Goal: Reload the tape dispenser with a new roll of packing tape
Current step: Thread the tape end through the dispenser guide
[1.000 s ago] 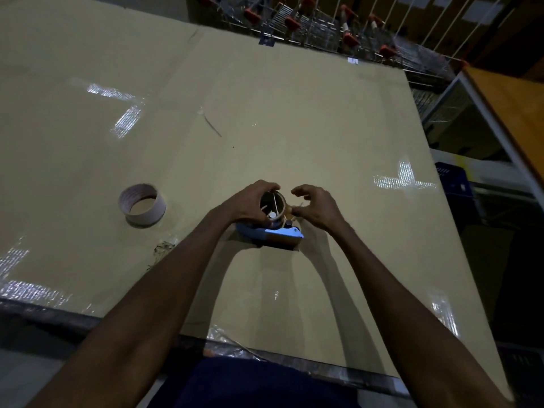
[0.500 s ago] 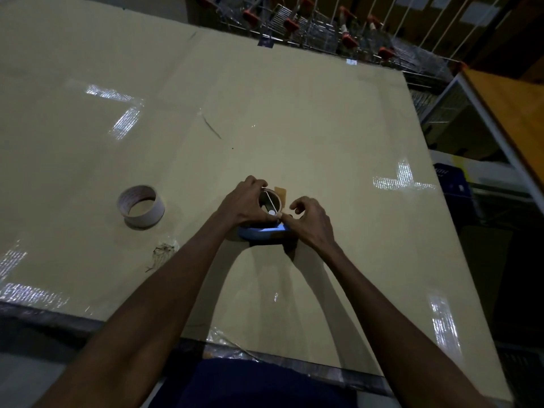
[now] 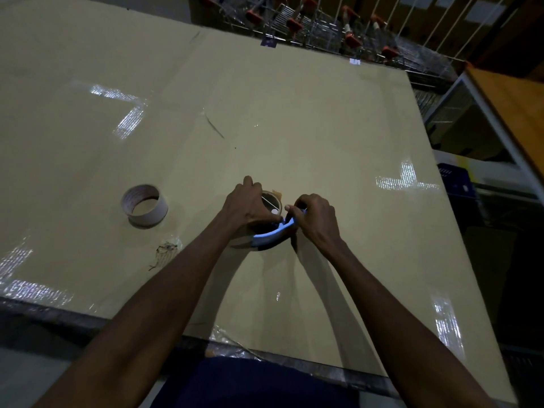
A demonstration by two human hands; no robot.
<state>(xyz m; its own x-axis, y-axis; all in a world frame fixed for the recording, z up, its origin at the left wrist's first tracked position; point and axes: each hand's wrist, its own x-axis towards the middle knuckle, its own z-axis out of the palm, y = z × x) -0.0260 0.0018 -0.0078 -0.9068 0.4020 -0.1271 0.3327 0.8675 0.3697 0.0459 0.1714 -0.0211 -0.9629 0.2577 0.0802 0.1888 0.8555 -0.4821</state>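
Observation:
A blue tape dispenser point(image 3: 272, 235) rests on the cardboard-covered table point(image 3: 294, 128) in front of me, with a brown roll of packing tape point(image 3: 272, 201) seated in it. My left hand point(image 3: 245, 206) wraps over the roll's left side and holds it. My right hand point(image 3: 316, 217) is closed on the dispenser's blue frame at its right end. A flap of brown tape point(image 3: 277, 192) sticks up behind the roll. The dispenser's lower part is hidden under both hands.
An empty cardboard tape core point(image 3: 144, 205) lies on the table to the left. A crumpled scrap of tape point(image 3: 166, 251) sits near the front edge. Shopping trolleys point(image 3: 323, 28) stand beyond the far edge, and a wooden shelf point(image 3: 512, 107) is at right.
Both hands have shifted on the dispenser. The right hand moved from pinching near the roll to gripping the blue frame, which now curves upward between the hands.

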